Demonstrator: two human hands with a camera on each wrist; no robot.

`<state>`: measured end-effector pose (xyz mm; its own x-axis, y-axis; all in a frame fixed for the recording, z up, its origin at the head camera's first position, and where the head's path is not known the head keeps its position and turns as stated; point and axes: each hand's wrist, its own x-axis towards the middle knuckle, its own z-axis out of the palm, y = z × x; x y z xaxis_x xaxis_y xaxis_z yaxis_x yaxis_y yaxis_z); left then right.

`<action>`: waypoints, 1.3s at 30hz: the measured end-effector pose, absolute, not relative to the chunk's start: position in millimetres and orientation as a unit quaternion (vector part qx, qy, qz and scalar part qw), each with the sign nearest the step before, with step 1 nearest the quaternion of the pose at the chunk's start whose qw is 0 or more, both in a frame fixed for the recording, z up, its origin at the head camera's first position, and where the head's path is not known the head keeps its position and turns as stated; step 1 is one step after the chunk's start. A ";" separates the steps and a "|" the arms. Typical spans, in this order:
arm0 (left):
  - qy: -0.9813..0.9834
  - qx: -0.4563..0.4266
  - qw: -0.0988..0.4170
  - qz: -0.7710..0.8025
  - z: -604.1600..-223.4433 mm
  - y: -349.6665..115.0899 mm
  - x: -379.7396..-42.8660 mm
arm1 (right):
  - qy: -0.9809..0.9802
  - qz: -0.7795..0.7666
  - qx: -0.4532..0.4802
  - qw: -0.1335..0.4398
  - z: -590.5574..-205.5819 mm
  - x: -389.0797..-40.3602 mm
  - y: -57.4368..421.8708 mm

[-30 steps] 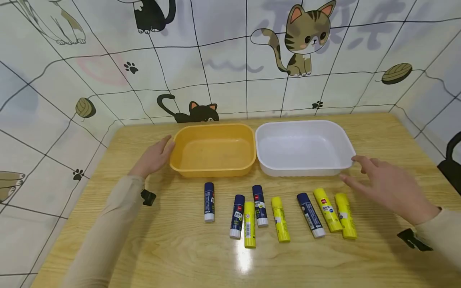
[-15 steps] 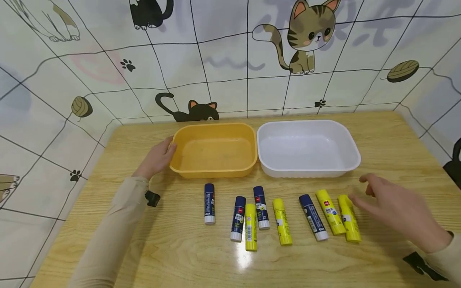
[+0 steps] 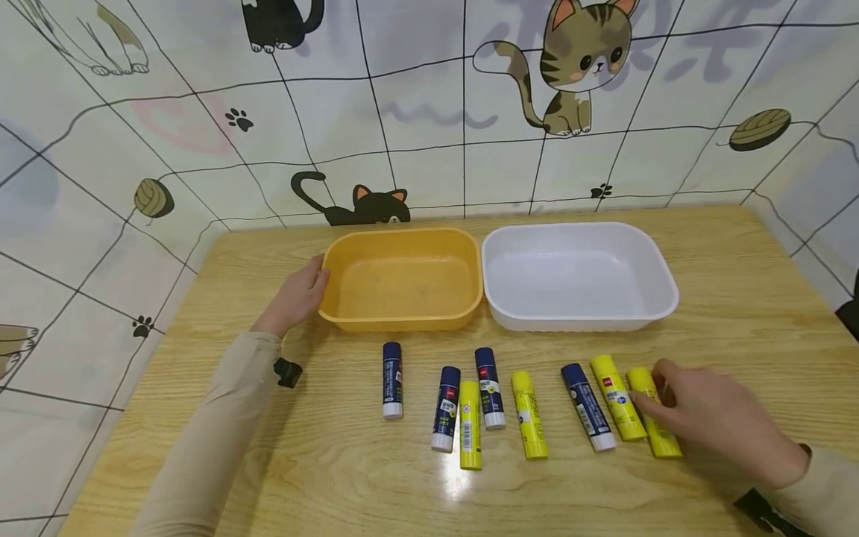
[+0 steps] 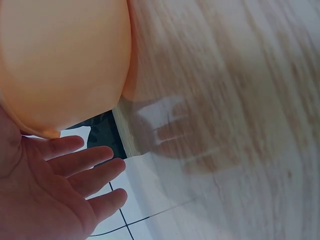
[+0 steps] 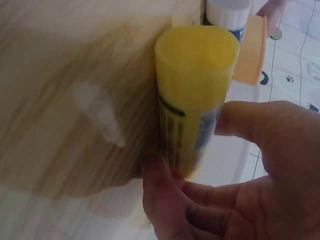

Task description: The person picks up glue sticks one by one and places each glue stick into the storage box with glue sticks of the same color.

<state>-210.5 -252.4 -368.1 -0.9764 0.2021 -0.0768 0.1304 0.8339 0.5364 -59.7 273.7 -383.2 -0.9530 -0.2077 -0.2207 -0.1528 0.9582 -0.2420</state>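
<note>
While the left hand point(image 3: 291, 298) rests at the outer end of the orange tub point(image 3: 400, 325), the right hand point(image 3: 714, 418) is at the yellow stick point(image 3: 664, 442) lying farthest right on the counter point(image 3: 302, 462). Right grip: pinching that stick, thumb on one side, curled fingers on the other. Left grip: fingers extended, slightly spread; thumb hidden in the wrist view. Step in hand, by my reading: securing the stick, which lies flat on the wood below the right corner of the white tub point(image 3: 579, 325). Next move probably calls for a firmer pinch and a straight lift, keeping clear of the second yellow stick point(image 3: 617, 399), whose lower end is touching or nearly touching; cannot tell which. A blue stick point(image 3: 588, 409) lies just beside that one, tilted. Farther left: two more yellow sticks point(image 3: 531, 418) and three more blue sticks point(image 3: 392, 380). Materials: sticks are slim cylinders, apparently plastic, with printed labels; yellow ones coloured end to end, blue ones white at the near end. Smooth barrels could roll if nudged. Tubs look like moulded plastic, shallow, with rounded corners, standing side by side. Counter has pale streaky grain and a glossy finish, with one bright glare spot near the middle. Label print on the pinched stick too blurred to read.
</note>
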 end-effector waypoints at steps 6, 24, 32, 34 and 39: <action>0.955 0.089 0.064 0.277 -370.6 -253.0 -210.0 | 0.982 -0.119 -0.087 0.114 -386.4 -59.3 266.0; 0.963 0.069 0.054 0.255 -371.2 -247.0 -207.9 | 0.978 -0.130 -0.151 0.064 -330.6 -90.1 256.9; 0.964 0.070 0.057 0.250 -371.2 -245.9 -207.0 | 0.979 -0.122 -0.157 0.041 -292.7 -111.8 255.1; 0.964 0.072 0.053 0.249 -371.4 -245.8 -206.9 | 0.979 -0.118 -0.157 0.045 -285.7 -117.6 253.3; 0.966 0.070 0.052 0.245 -371.6 -245.8 -207.7 | 0.978 -0.112 -0.162 0.074 -274.9 -136.7 247.9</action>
